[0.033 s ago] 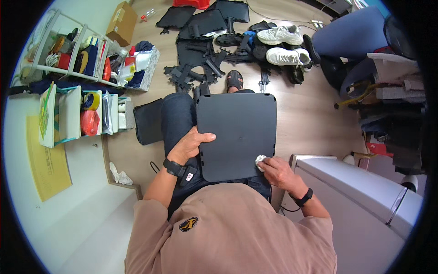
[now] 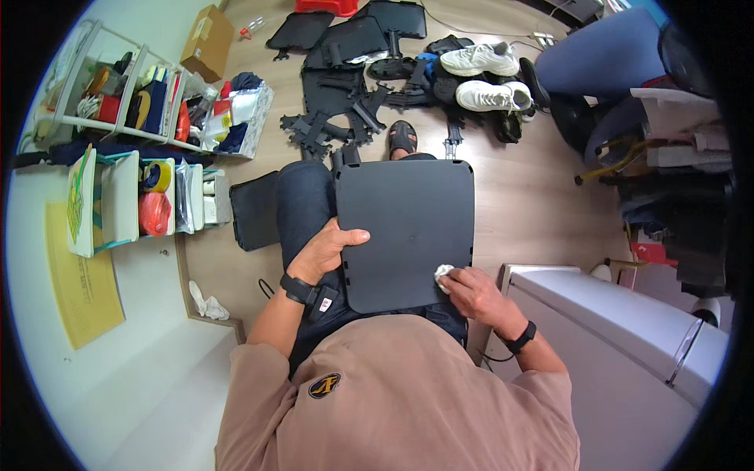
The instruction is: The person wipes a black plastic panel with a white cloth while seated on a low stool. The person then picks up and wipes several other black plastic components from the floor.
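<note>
- While the left hand (image 2: 320,250) grips the left edge of a black panel (image 2: 408,212), in the head view its thumb lies flat on the upper face and its other fingers are hidden below.
- The panel, rounded at its corners and notched along its edges, rests across the lap, over dark trousers (image 2: 301,196).
- The right hand (image 2: 477,296) is closed in a pinch around a crumpled white wad (image 2: 444,276), which touches the panel near its lower right corner; the fingers are bent, and some are out of sight.
- A dark band (image 2: 298,290) circles the left wrist and another one (image 2: 521,337) the right.
- Just left of the left leg, a second black panel (image 2: 254,210) lies on the wooden floor (image 2: 542,204).
- Beyond the knees, a sandalled foot (image 2: 402,138) stands beside a heap of black connector pieces (image 2: 318,133), with more black panels (image 2: 345,43) farther off.
- White sneakers (image 2: 479,60) sit on dark footwear to the right of the heap.
- A cardboard box (image 2: 207,41) stands at the far left, behind a loaded rack (image 2: 118,124).
</note>
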Action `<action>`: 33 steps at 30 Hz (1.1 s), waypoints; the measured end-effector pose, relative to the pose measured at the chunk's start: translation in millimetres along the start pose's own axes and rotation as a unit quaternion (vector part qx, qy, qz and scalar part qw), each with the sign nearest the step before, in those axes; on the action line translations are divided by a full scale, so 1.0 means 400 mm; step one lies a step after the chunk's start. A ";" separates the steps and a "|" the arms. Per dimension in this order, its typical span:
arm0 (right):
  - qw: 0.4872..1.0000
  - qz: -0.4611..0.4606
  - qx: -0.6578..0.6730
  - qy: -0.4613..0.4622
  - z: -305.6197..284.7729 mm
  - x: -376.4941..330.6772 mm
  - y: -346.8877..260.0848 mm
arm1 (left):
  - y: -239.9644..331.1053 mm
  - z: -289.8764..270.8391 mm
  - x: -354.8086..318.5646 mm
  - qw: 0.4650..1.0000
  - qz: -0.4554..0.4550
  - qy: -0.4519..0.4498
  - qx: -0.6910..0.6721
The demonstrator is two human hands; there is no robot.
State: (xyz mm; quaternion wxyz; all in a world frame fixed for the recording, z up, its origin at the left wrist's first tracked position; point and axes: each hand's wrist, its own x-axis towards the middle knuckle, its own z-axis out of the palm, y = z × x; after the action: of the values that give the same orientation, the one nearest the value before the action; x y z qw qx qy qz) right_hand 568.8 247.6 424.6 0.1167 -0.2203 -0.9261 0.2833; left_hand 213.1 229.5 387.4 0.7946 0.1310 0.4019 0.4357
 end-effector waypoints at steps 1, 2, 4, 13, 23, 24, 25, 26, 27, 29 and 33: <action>1.000 -0.012 -0.008 0.008 0.007 0.016 -0.002 | 0.001 0.001 0.000 1.000 0.001 -0.003 0.000; 1.000 -0.020 -0.015 0.009 0.011 0.036 0.002 | 0.001 0.001 -0.001 1.000 0.003 -0.002 -0.001; 0.999 -0.032 -0.038 0.014 0.004 0.077 0.023 | 0.001 0.002 -0.002 1.000 0.009 0.000 0.003; 0.985 0.011 -0.096 0.142 -0.113 0.298 0.225 | 0.008 -0.004 0.010 0.999 0.020 0.031 0.039; 0.969 0.132 0.015 0.207 -0.090 0.239 0.221 | 0.014 -0.003 0.004 0.999 0.012 0.034 0.039; 0.967 0.154 0.028 0.201 -0.080 0.210 0.202 | 0.014 -0.004 0.003 0.999 0.011 0.036 0.037; 0.964 0.177 0.040 0.196 -0.071 0.181 0.185 | 0.015 -0.005 0.003 0.999 0.009 0.037 0.036; 0.957 0.194 0.069 0.202 -0.061 0.155 0.167 | 0.015 -0.004 0.003 0.999 0.007 0.036 0.035; 0.950 0.210 0.097 0.209 -0.051 0.134 0.150 | 0.014 -0.003 0.004 0.999 0.009 0.038 0.035; 0.940 0.229 0.126 0.218 -0.044 0.112 0.138 | 0.012 0.000 0.002 0.998 0.019 0.042 0.034; 0.947 0.222 0.092 0.215 -0.064 0.130 0.146 | 0.011 0.007 0.004 0.998 0.013 0.051 0.035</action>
State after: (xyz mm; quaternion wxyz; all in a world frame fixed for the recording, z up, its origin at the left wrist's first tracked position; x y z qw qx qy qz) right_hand 552.0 327.8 416.6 0.2672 -0.4641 -0.7767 0.3317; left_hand 213.2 233.7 390.8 0.7623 0.1411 0.4551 0.4379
